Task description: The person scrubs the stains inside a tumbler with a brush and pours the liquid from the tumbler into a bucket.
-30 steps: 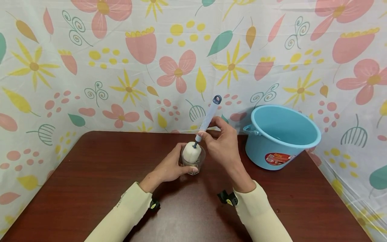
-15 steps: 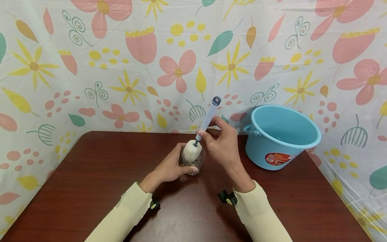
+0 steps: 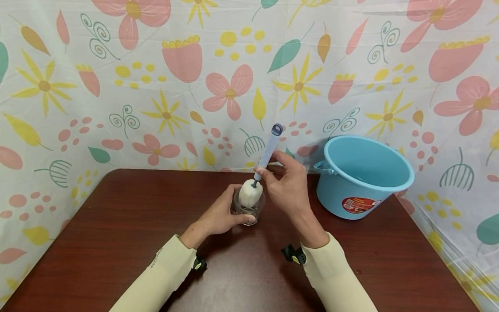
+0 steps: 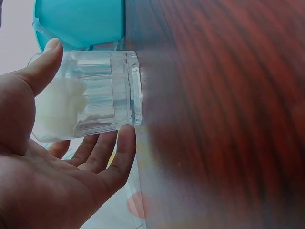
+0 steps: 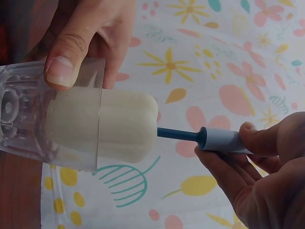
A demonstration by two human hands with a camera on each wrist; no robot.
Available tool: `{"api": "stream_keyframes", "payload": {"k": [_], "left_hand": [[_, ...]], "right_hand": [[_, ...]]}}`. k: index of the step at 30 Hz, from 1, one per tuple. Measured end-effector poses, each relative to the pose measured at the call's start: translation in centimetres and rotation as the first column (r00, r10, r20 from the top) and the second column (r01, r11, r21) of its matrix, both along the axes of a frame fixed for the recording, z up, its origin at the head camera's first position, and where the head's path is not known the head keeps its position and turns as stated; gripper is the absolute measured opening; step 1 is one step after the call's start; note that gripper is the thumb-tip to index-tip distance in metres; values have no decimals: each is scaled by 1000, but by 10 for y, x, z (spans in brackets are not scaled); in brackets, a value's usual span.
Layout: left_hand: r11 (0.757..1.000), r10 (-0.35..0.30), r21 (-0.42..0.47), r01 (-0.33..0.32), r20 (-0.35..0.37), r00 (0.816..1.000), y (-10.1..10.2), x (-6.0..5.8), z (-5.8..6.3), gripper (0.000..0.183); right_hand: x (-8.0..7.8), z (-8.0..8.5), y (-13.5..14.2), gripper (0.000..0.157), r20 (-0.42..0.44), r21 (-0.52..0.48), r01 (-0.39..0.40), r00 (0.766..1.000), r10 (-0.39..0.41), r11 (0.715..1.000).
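Observation:
My left hand (image 3: pixel 218 216) grips a clear drinking glass (image 4: pixel 101 102) around its side, thumb on the near side in the head view. The glass stands upright on the table. A sponge cup brush (image 3: pixel 267 151) slants into it, its white sponge head (image 5: pixel 126 125) partly inside and partly above the rim. Between thumb and fingers, my right hand (image 3: pixel 287 184) pinches the lower part of the pale blue handle (image 5: pixel 224 140), just above the dark blue neck. The handle's ringed end points up and to the right.
A light blue bucket (image 3: pixel 351 190) with a red label stands at the back right of the dark wooden table (image 3: pixel 128 225). Behind the table hangs a flower-patterned cloth (image 3: pixel 230 43). A small drop-like spot (image 3: pixel 359 272) shows on the table at the right.
The sponge head has shifted slightly up and right in the glass. The brush's ringed end has tipped a little left, so the handle stands slightly steeper. My left hand and the glass stay put.

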State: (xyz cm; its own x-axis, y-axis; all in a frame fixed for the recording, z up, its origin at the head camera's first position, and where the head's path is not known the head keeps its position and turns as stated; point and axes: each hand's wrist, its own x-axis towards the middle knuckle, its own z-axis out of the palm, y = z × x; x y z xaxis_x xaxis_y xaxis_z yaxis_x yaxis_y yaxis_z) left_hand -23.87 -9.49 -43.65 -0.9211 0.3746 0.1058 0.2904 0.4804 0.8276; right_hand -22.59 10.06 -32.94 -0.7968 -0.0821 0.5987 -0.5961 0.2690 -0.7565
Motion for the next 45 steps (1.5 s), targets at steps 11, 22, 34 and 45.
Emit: {"api": "stream_keyframes", "payload": {"k": [11,22,34,45], "left_hand": [[1000,2,-1,-2,-6,1000,0,0,0,89],[1000,-3,5,3,-16,1000,0,0,0,88],[1000,3,-1,-3,-3,1000,0,1,0,87],[1000,-4,13,4,-2,1000,0,1,0,85]], "right_hand": [[0,0,0,43,-26,17,14,1000,-14,1000],[0,1,-1,35,-61,40,20,998,-18,999],[2,2,-2,36,-89,116,47,995,-37,992],[4,3,-1,38,-58,110,13,998,-7,994]]}}
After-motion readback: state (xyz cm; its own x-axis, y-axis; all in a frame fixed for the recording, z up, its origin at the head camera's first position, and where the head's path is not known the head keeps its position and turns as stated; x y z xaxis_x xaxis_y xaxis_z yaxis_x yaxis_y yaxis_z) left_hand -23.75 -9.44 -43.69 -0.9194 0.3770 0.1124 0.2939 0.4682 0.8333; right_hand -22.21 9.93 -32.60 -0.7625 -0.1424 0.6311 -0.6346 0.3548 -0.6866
